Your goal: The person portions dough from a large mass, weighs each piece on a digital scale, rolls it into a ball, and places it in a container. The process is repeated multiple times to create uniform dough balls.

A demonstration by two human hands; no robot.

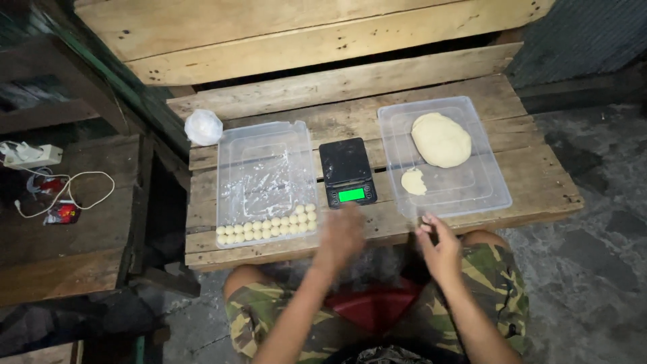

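Done: two rows of dough balls (267,227) in left tray (229,145).
Left: big dough lump (441,139), small piece (413,181) in right tray (492,172).
Left hand (342,236): blurred, grip unclear.
Right hand (439,248): fingers pinched, contents unclear.

pale dough (441,139), black scale (347,171), camo shorts (502,280)

A small black digital scale (348,172) with a lit green display lies flat on the wooden table, between two clear plastic trays. The left tray (264,145) is dusted with flour and holds two neat rows of small pale dough balls (267,226) along its near edge. The right tray (472,182) carries a large smooth oval lump of dough (441,139) at its far end and a smaller torn piece (414,181) nearer, toward its left side.
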